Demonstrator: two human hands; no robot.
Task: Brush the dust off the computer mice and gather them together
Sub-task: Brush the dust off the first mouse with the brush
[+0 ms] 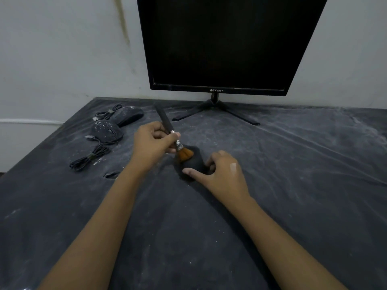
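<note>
Dust-streaked dark sheeting covered the tabletop (pixel 209 237). Nearest, the right hand (pixel 226 174) steadied a black mouse (pixel 193 163) at mid-table. Its grip was closed round it, thumb on the near flank and fingers seemingly curled over the far one, though the gloom blurred that. The left hand (pixel 152 145) pinched a brush (pixel 164 120), bristles on the mouse's top, so I judged brushing to be the step in hand. Next came carrying it left to the two speckled mice (pixel 107 130) lying together farther back, short of the dark monitor (pixel 222 42).
</note>
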